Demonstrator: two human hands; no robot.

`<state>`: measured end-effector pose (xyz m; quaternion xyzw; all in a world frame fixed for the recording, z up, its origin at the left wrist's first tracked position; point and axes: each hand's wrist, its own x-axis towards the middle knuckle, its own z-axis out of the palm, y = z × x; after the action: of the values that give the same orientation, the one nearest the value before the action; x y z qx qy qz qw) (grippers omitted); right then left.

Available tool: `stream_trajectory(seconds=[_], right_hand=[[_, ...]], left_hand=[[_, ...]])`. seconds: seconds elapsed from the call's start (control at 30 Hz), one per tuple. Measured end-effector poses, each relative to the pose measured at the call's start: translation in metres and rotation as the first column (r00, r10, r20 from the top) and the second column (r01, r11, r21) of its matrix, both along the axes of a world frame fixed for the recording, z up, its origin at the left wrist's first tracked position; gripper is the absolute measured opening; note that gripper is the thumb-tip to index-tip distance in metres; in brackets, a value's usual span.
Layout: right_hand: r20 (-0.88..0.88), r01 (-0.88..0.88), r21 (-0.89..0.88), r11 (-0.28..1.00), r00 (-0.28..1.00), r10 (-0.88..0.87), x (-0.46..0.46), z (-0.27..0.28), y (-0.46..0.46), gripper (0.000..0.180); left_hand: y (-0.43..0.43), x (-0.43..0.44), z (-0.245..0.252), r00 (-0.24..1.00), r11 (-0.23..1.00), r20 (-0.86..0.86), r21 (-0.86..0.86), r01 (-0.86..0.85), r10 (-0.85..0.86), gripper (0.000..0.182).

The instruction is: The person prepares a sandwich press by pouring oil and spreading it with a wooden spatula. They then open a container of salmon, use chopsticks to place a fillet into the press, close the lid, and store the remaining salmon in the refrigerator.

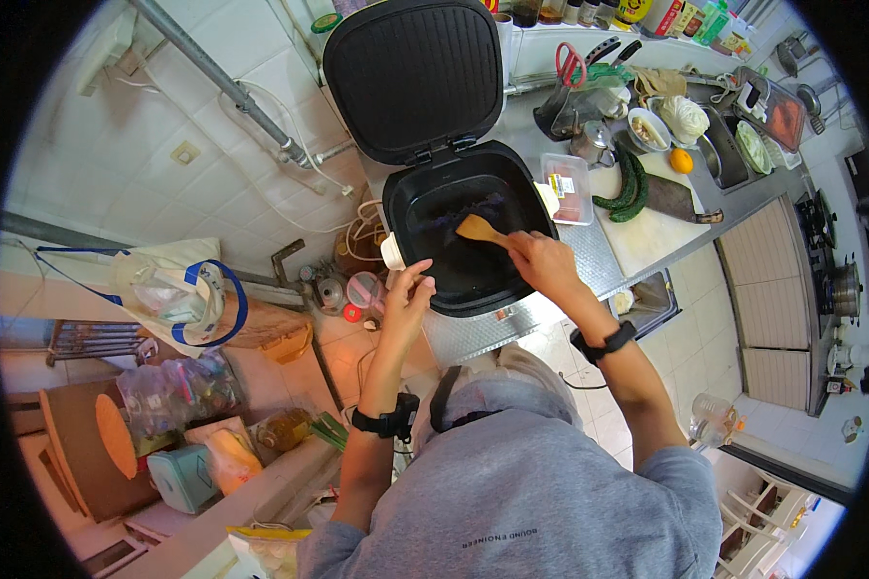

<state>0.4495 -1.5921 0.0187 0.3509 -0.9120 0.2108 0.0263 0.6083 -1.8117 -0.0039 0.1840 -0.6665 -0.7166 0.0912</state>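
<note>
Before me an electric griddle pan (471, 279) with a dark, deep cooking well stands on the steel counter. Its ribbed black lid (414, 76) is raised on the hinge at the far side. My right hand (547, 266) grips the handle of a wooden spatula (481, 230), whose flat blade is over the pan's dark floor. Whether the blade touches the floor, I cannot tell. By the pan's near left corner is my left hand (408, 293), fingers bent and apart, holding nothing. It lies close to the cream side handle (392, 251). A second cream handle (547, 200) shows on the right.
Right of the pan lie a packaged meat tray (569, 189) and a white cutting board (648, 246) with cucumbers (631, 189) and a cleaver (668, 198). Beyond are a metal pot (592, 142), an orange (681, 161) and the sink (731, 155). Jars (331, 293) crowd the floor at left.
</note>
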Motion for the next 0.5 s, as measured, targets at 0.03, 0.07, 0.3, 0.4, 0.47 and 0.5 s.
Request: stream_trajectory(seconds=[0.03,0.07,0.3,0.4,0.47,0.5], right_hand=[[0.008,-0.003,0.024,1.000,1.000,0.003,0.005,0.008,0.007,0.016],[0.035,-0.014,0.054,0.998,0.999,0.012,0.011,0.016,0.017,0.015],[0.164,-0.096,0.212,0.973,0.985,0.061,0.040,0.021,0.029,0.017],[0.120,-0.044,0.204,0.978,0.993,0.019,0.039,0.002,-0.003,0.018],[0.074,-0.031,0.156,0.987,0.997,0.020,0.031,-0.005,-0.025,0.018],[0.081,-0.009,0.182,0.983,0.997,-0.006,0.029,-0.005,-0.030,0.018]], left_hand=[[-0.001,0.001,0.000,1.000,1.000,0.008,0.000,-0.007,0.007,0.035],[-0.002,0.002,0.000,1.000,1.000,0.023,0.002,-0.016,0.016,0.035],[-0.001,0.007,-0.001,1.000,1.000,0.014,-0.007,-0.009,0.010,0.035],[0.000,0.007,-0.001,1.000,1.000,0.003,0.010,-0.021,0.021,0.034],[-0.002,0.006,-0.002,0.999,0.999,0.021,0.016,-0.034,0.034,0.034],[-0.002,0.008,-0.002,1.000,0.999,0.014,0.035,-0.028,0.027,0.034]])
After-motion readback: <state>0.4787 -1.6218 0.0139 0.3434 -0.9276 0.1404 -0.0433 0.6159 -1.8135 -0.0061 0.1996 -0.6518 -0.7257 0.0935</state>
